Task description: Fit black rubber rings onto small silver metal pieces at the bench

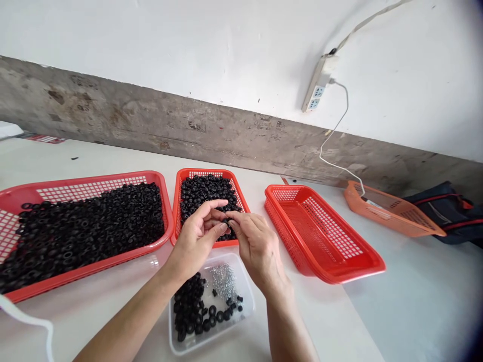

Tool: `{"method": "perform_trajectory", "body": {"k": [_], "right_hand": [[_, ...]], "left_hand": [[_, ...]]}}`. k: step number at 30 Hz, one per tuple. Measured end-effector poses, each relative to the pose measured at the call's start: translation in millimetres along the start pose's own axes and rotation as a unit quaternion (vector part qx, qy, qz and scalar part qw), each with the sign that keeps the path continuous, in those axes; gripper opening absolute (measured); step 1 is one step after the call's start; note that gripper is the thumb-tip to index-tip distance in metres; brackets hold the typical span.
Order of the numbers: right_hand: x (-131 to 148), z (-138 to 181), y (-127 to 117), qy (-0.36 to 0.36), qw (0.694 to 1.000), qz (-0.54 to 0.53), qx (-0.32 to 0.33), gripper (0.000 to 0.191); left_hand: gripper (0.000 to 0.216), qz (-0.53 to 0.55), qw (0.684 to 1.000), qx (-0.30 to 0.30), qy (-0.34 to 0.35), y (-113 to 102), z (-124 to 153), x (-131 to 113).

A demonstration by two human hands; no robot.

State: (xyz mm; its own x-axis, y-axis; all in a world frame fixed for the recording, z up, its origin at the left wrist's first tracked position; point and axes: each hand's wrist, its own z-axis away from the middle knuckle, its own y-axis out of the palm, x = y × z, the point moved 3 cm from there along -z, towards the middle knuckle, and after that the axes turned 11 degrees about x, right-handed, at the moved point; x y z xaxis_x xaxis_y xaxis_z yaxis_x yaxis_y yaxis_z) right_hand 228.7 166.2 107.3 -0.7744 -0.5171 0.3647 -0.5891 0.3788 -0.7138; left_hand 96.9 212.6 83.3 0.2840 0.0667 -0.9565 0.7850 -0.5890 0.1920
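My left hand [198, 239] and my right hand [256, 246] meet above a small red plastic basket [206, 172] heaped with black rubber rings [204, 193]. Between their fingertips is a small black rubber ring [226, 220], partly hidden by my fingers. Below my wrists, a clear plastic box [241, 284] holds black rings [188, 306] and a small pile of silver metal parts [221, 280]. To the left, a large red basket [86, 180] holds a wide layer of similar black rings [85, 231].
A red mesh basket [320, 234] stands right of my hands on the white table [396, 306]. Beyond it lie an orange basket [392, 216] and a dark bag [449, 216]. A white cable [335, 156] runs up to a power strip [317, 83] on the wall.
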Motion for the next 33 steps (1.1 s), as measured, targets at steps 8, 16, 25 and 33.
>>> {"method": "perform_trajectory", "body": {"k": [8, 16, 25, 33], "right_hand": [[2.4, 1.4, 2.5, -0.005, 1.000, 0.016, 0.022, 0.030], [1.1, 0.0, 6.2, -0.014, 0.998, 0.062, 0.003, 0.032], [3.8, 1.8, 3.5, -0.012, 0.998, 0.067, -0.006, 0.027], [1.1, 1.1, -2.2, -0.014, 1.000, -0.008, 0.026, 0.036]], "left_hand": [[0.036, 0.182, 0.981, -0.047, -0.056, -1.0, -3.5, 4.1], [0.040, 0.215, 0.973, -0.045, -0.075, 1.2, -3.4, 4.7], [0.023, 0.145, 0.986, 0.007, -0.080, 2.6, -6.2, 6.1], [0.014, 0.151, 0.986, -0.017, -0.065, 1.9, -4.7, 1.2]]}}
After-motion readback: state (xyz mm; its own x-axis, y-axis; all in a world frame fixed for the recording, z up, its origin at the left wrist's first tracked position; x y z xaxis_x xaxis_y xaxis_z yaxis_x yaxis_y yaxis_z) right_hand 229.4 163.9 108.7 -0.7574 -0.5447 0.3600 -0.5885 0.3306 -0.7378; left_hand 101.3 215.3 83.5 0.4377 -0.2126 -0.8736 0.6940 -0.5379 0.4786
